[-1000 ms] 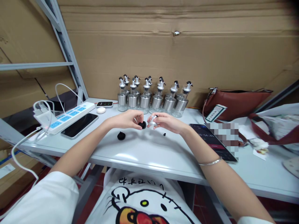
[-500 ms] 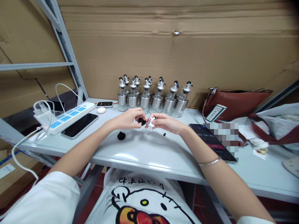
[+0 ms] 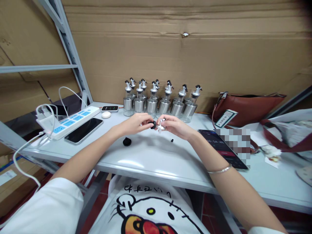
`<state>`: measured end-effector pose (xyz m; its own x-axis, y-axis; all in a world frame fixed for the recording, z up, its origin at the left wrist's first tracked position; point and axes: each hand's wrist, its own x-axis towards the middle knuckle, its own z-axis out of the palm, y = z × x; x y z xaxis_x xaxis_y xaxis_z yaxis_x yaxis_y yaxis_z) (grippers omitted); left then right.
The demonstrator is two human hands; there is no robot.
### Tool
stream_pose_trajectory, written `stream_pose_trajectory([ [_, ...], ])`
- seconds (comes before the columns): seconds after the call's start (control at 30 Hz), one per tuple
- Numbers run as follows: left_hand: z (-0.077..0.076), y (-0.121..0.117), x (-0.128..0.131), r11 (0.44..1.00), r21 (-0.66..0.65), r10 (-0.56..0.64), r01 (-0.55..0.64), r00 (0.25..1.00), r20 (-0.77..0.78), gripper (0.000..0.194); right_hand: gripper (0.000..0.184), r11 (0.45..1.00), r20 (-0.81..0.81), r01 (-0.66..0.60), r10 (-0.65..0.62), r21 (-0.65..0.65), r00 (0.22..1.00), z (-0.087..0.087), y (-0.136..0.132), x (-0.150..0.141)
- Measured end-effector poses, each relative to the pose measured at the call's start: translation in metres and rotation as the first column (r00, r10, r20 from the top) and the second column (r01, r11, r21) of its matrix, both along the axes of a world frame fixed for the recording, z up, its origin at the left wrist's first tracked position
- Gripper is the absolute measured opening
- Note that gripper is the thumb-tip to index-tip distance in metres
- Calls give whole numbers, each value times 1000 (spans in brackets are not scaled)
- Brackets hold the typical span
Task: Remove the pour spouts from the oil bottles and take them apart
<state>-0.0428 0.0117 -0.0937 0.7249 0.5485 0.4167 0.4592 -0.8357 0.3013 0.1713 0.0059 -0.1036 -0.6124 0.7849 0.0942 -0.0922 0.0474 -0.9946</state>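
Between the fingertips of my left hand (image 3: pixel 138 124) is a small round black plastic cap (image 3: pixel 153 124). My right hand (image 3: pixel 175 126) pinches a small white plastic part (image 3: pixel 161 125), whose exact kind I cannot make out. Both pieces are held close together above the table, and I cannot tell whether they touch. Below my left wrist, a black disc-shaped cap with a raised knob (image 3: pixel 127 141) lies on the table. A tiny black piece (image 3: pixel 172 140) rests under my right hand.
Several glass and steel bottles with pour spouts (image 3: pixel 164 105) line the cardboard back wall. At left are a power strip (image 3: pixel 73 122), a phone (image 3: pixel 84 130) and a white round case (image 3: pixel 106 115). Rightward lie another phone (image 3: pixel 223 148) and a brown bag (image 3: pixel 251 109).
My left hand has shifted slightly right and turned the black cap toward the white part. The white part has moved a little right, and the gap between the two pieces has narrowed.
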Motion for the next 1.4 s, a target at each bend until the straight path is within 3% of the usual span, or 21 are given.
stream_pose_trajectory([
  [0.33,3,-3,1,971,-224,101,-87,993,52,24,24,1000,-44,19,-20,-7,999,0,-1,0],
  [0.63,1,0,-1,994,-95,48,-45,998,28,21,26,995,-102,93,-95,-20,990,-2,4,3],
  [0.77,0,0,-1,997,-13,77,-76,996,42,19,26,996,-125,87,-90,-35,988,-4,7,3],
  [0.97,-4,2,-2,986,159,-59,54,998,28,17,28,992,-125,113,-119,-57,985,-3,6,2],
  [1.4,-10,6,-2,928,373,14,-13,1000,0,17,27,983,-151,181,-185,-39,971,0,6,2],
])
